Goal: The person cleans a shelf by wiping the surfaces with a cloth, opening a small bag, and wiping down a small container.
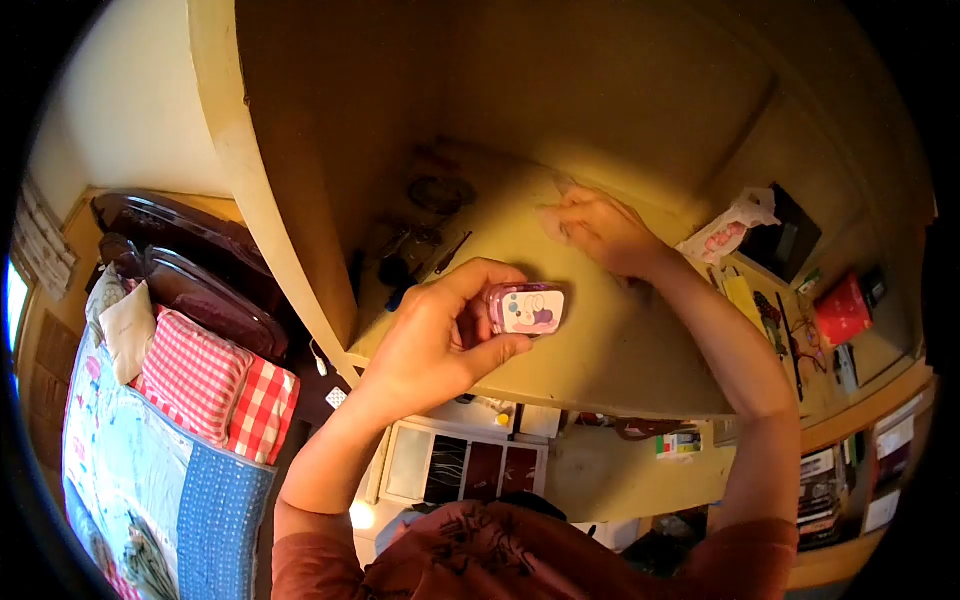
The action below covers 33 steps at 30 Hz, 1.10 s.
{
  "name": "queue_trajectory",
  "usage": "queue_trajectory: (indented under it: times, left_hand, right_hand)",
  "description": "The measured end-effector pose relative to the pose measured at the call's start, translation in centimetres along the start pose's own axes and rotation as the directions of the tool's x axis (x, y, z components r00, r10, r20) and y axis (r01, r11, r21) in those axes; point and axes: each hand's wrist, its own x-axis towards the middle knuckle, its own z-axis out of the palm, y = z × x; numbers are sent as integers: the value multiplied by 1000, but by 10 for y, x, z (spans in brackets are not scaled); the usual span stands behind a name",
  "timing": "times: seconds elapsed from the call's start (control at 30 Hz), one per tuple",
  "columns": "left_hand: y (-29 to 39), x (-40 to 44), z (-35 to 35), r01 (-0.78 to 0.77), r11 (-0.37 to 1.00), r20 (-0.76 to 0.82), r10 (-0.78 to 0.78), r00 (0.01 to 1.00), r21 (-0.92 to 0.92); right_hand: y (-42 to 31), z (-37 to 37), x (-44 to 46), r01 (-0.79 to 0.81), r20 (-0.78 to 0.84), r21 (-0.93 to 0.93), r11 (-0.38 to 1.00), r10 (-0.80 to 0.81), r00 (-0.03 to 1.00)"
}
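Note:
My left hand (445, 335) holds a small rounded box (530, 308), pinkish-purple at its edges with a white face and a cartoon picture, between thumb and fingers. It is raised in front of the cream shelf (600, 355). Farther back, my right hand (600, 230) reaches over the shelf surface. Its fingers are bent and blurred around something pale and see-through (553, 222), which I cannot make out clearly.
Dark coiled cables (440, 192) and small items lie at the shelf's back left. A plastic bag with pink contents (728, 236), a black flat object (785, 235) and a red pouch (843, 310) are at the right. A bed (150, 450) stands at the left.

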Motion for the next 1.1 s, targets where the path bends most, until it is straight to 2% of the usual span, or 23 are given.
queue_trajectory:
  times: [0.13,0.2,0.23,0.3,0.33,0.4,0.43,0.5,0.63,0.7,0.73,0.8,0.83,0.9,0.93,1.0,1.03,1.1]
  left_hand:
    - [8,2,1,59,997,50,-62,997,49]
    - [6,2,2,20,998,43,-23,999,65]
    - [5,2,2,-21,997,32,19,999,77]
    - [4,2,2,-15,996,23,13,1000,83]
    - [4,1,2,-7,996,15,6,1000,89]
    - [5,-1,1,4,996,13,-5,1000,95]
    - [5,-1,0,12,995,10,-14,1000,98]
    - [6,1,0,-9,995,5,9,1000,95]
    - [13,2,2,38,994,63,-45,997,101]
    - [7,2,4,-6,996,55,1,998,85]
    - [8,2,4,-5,997,57,0,998,83]
    - [10,1,3,-3,993,24,1,1000,116]
    - [10,0,2,1,993,21,-4,1000,119]
    - [8,-1,0,-1,993,8,0,1000,122]
    - [8,-3,-1,20,992,6,-21,1000,121]
    - [9,-2,-1,7,993,8,-8,1000,120]
    - [11,-2,0,-2,993,17,0,1000,114]
    - [13,-1,2,31,994,29,-35,999,105]
  right_hand:
    - [-13,2,-3,-61,-68,9,998,61,996]
    - [-2,4,17,-104,-49,-188,977,96,994]
    - [9,10,30,-106,-52,-187,976,98,994]
    - [24,22,51,-145,-205,-115,983,119,971]
    - [26,22,48,-143,-206,-112,983,118,971]
    - [23,15,36,-56,-79,-142,988,45,996]
    - [15,9,26,-52,-82,-145,988,40,996]
    - [-4,-1,3,-24,15,23,999,24,1000]
    - [-8,5,9,-15,-69,-79,997,9,998]
    - [8,12,32,-106,-105,-274,956,80,991]
    - [13,13,45,-109,-103,-274,956,84,991]
    - [21,18,63,-298,-127,-158,941,280,952]
    - [26,26,63,-295,-125,-154,943,277,953]
    - [40,34,59,-207,-273,-155,966,160,949]
    - [26,22,49,-204,-275,-154,967,157,949]
    - [-2,-1,17,-110,44,-155,982,119,992]
    - [-7,0,5,-105,49,-160,982,114,992]
    - [-11,2,-12,-96,-85,-56,994,91,992]
